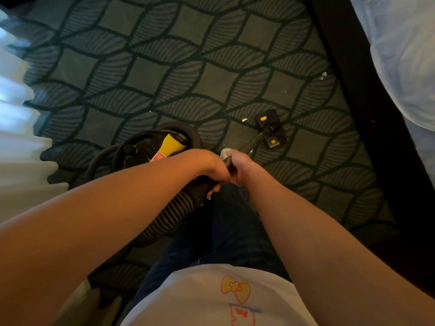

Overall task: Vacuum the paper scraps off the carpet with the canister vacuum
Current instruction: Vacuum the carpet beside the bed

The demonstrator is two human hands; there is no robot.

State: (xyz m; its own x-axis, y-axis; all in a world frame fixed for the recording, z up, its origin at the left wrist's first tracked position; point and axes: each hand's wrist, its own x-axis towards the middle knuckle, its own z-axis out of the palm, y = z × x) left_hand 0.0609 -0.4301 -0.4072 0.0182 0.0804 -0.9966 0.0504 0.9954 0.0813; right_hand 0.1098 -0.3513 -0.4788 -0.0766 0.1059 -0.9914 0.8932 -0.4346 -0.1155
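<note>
Head view: a dark leaf-patterned carpet (pixel 188 67) is looked down on, with both bare forearms stretched forward over it.
Left hand (pixel 211 169): the fingers are curled round the black handle (pixel 202 188) where the ribbed hose (pixel 169 215) ends; the fingertips are hidden underneath.
Right hand (pixel 240 167): the fingers are wrapped, pressed together, round the wand (pixel 255 141) just ahead of the left hand, and the two hands are touching.
Wand: it is slanted down and away to the floor head (pixel 271 128), which is black with two yellow patches and is laid flat on the carpet.
Canister vacuum (pixel 146 151): the black and yellow body is stood on the carpet left of the hands, partly covered by the left forearm.
Paper scraps: a near scrap (pixel 244 119), white, is seen just left of the floor head, and a far scrap (pixel 324 76) is seen well beyond it, near the dark frame (pixel 367 118).
Pale patch (pixel 224 152): it is seen just beside the right hand's knuckles; what it is cannot be told.
Surroundings: white pleated fabric (pixel 16 142) is seen along the left edge, white bedding (pixel 404 55) beyond the frame at the right, and a white printed shirt (pixel 200 300) with dark trousers (pixel 235 231) at the bottom.
</note>
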